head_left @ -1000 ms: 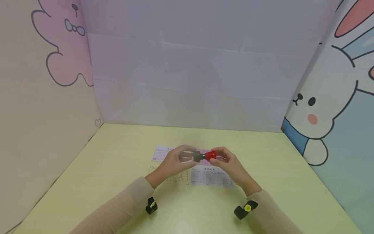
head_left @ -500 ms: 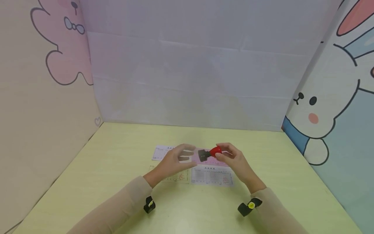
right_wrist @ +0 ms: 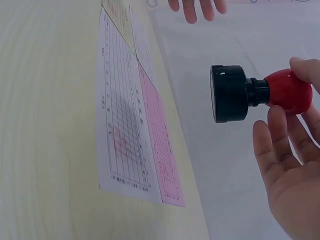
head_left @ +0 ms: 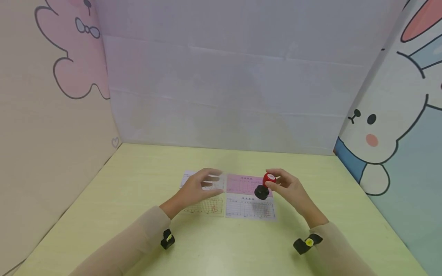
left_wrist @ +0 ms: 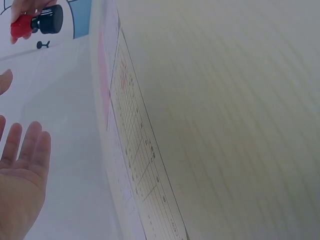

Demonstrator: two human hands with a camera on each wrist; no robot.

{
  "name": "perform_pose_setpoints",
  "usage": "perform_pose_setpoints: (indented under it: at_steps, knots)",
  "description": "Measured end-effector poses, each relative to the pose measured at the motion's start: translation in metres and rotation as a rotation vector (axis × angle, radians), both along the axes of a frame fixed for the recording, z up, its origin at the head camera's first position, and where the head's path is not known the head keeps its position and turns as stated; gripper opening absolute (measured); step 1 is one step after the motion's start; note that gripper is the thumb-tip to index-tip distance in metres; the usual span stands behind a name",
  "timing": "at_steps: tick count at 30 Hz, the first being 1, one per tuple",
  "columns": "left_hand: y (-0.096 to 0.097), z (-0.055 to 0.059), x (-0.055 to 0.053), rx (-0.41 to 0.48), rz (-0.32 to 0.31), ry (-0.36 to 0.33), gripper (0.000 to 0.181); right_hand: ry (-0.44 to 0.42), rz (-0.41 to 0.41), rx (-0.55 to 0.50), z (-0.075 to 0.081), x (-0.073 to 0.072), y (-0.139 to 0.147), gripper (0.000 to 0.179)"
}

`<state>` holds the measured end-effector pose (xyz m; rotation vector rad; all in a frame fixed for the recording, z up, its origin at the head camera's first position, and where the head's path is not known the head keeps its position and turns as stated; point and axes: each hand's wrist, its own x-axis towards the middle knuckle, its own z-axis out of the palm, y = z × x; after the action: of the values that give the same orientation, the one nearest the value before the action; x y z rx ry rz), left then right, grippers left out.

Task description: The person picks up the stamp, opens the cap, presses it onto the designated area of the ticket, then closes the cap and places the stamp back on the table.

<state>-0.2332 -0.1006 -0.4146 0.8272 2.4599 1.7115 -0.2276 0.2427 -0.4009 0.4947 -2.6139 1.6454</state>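
Observation:
A stamp (head_left: 262, 192) with a red knob and a round black base hangs above the papers. My right hand (head_left: 291, 191) pinches its red knob between thumb and fingers. In the right wrist view the stamp (right_wrist: 230, 94) points its flat black face to the left, away from the palm. My left hand (head_left: 193, 190) is held over the left papers, fingers spread, touching nothing. Below lie a pink form (head_left: 239, 184), a white form (head_left: 246, 209), a yellow form (head_left: 207, 206) and another white form (head_left: 186, 177) partly behind the left hand. Reddish marks show on several forms.
The forms lie edge to edge on a pale yellow table (head_left: 155, 161). A plain whitish wall (head_left: 224, 96) closes the back. Side panels carry cartoon prints, a rabbit (head_left: 380, 126) on the right. Each wrist wears a black strap device (head_left: 167, 239).
The left hand has let go of the stamp's black end and moved left. The right hand has carried the stamp to the right and turned its black base downward.

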Motion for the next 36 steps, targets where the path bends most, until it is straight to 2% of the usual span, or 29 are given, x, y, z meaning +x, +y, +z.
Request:
perform_pose_setpoints:
  at_steps: [11,18,27,36]
  knots:
    - [-0.019,0.003,-0.002,-0.073,0.066,0.036,0.051,0.005,-0.025,0.14,0.003,0.006,0.023,0.047]
    - [-0.033,0.002,-0.005,-0.098,0.103,0.084,0.051,0.008,-0.027,0.183,0.005,0.011,0.042,0.049]
    - [-0.05,0.0,-0.006,-0.109,0.134,0.077,0.05,0.004,-0.015,0.246,0.0,0.015,0.061,0.047]
    - [-0.062,-0.001,-0.007,-0.107,0.159,0.063,0.047,-0.022,0.007,0.306,-0.002,0.017,0.067,0.048]
